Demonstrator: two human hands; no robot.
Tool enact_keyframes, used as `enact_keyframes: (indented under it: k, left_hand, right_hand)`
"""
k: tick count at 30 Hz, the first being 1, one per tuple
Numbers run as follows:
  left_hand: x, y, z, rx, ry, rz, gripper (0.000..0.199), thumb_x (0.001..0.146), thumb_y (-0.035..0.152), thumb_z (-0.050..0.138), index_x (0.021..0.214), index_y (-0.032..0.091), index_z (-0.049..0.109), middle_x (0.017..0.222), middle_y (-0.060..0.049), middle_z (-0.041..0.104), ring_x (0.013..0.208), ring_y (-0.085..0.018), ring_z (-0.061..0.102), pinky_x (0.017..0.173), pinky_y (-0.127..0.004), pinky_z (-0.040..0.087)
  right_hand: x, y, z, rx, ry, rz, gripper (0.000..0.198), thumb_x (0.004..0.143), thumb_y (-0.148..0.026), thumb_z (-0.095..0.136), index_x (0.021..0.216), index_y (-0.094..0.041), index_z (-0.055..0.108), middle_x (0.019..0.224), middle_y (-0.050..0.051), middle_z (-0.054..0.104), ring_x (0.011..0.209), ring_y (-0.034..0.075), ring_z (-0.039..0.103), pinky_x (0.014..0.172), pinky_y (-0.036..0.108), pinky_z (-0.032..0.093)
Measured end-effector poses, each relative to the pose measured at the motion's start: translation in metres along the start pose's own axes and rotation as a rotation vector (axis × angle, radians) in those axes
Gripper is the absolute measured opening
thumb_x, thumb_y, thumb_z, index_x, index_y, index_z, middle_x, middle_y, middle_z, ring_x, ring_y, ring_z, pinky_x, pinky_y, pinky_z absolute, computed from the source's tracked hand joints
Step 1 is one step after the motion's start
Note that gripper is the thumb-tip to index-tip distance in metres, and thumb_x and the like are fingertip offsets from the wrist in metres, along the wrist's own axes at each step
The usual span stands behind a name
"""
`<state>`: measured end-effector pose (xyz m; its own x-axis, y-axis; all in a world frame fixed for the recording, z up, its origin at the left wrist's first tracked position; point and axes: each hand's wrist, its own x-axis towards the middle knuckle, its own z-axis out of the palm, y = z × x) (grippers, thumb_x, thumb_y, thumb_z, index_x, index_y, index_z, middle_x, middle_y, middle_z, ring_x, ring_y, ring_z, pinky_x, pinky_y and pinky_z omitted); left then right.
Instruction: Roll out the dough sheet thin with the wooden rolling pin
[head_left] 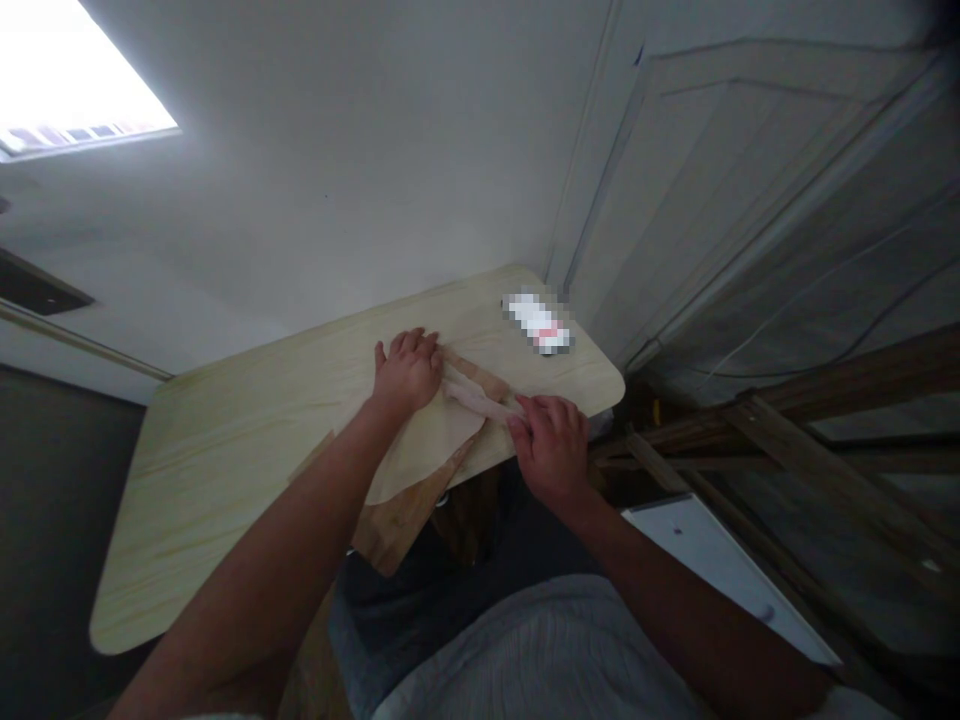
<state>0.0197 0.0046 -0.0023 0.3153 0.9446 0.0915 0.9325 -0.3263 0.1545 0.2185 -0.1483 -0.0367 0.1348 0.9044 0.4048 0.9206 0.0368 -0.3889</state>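
My left hand (409,375) rests on the table over the upper edge of a pale, thin sheet (427,450), its fingers laid down. Under that sheet is a brown, wood-coloured sheet or board (401,520), which sticks out past the table's front edge; its exact kind I cannot tell. Between my hands runs a crumpled, whitish, film-like strip (480,400). At the right end of the strip, my right hand (551,445) has its fingers closed on it near the table's front edge.
The pale wood-grain table (225,440) stands against a white wall (360,200). A blurred-out white object (538,322) lies at its far right. A panelled door (712,150) is behind it. Wooden beams (847,400) and a white panel (727,570) are low at right.
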Motion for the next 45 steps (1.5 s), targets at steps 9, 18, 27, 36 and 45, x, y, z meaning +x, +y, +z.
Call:
enact_keyframes:
  k: [9,18,27,36,45]
  left_hand:
    - [0.020,0.008,0.004,-0.007,-0.006,0.009,0.052,0.098,0.037,0.031,0.147,0.027,0.047,0.156,-0.011,0.044,0.144,-0.035,0.036,0.114,-0.072,0.024]
    - [-0.019,0.000,0.001,0.000,0.073,0.002,0.052,0.102,0.039,0.024,0.144,0.025,0.051,0.157,-0.008,0.045,0.145,-0.030,0.036,0.119,-0.065,0.023]
    - [-0.084,-0.012,-0.006,0.010,0.114,-0.030,0.056,0.104,0.045,0.020,0.151,0.024,0.041,0.159,-0.007,0.042,0.149,-0.029,0.033,0.120,-0.062,0.022]
    - [-0.142,-0.016,-0.011,-0.023,0.162,-0.044,0.051,0.103,0.046,0.031,0.147,0.025,0.048,0.154,-0.008,0.049,0.146,-0.030,0.038,0.119,-0.064,0.021]
    - [-0.173,-0.015,-0.013,-0.057,0.199,-0.086,0.050,0.103,0.048,0.036,0.142,0.020,0.052,0.148,-0.010,0.056,0.143,-0.030,0.041,0.119,-0.062,0.023]
  right_hand:
    - [0.024,0.014,0.004,-0.032,0.021,0.012,0.039,0.103,-0.041,0.044,0.127,-0.020,0.067,0.124,0.013,0.065,0.121,0.028,0.049,0.102,0.044,0.030]
    - [-0.005,0.000,0.002,0.032,-0.008,-0.066,0.039,0.103,-0.040,0.044,0.128,-0.017,0.063,0.125,0.014,0.065,0.124,0.028,0.049,0.108,0.046,0.030]
    - [-0.029,-0.010,-0.003,0.046,-0.023,-0.087,0.038,0.103,-0.037,0.044,0.133,-0.018,0.058,0.133,0.014,0.063,0.132,0.029,0.047,0.114,0.050,0.024]
    - [-0.046,-0.018,-0.009,0.098,-0.020,-0.134,0.037,0.103,-0.034,0.045,0.134,-0.016,0.057,0.129,0.013,0.065,0.127,0.028,0.049,0.113,0.049,0.026]
    - [-0.048,-0.018,-0.012,0.165,-0.054,-0.127,0.030,0.102,-0.035,0.051,0.124,-0.020,0.063,0.115,0.010,0.068,0.109,0.026,0.057,0.096,0.042,0.040]
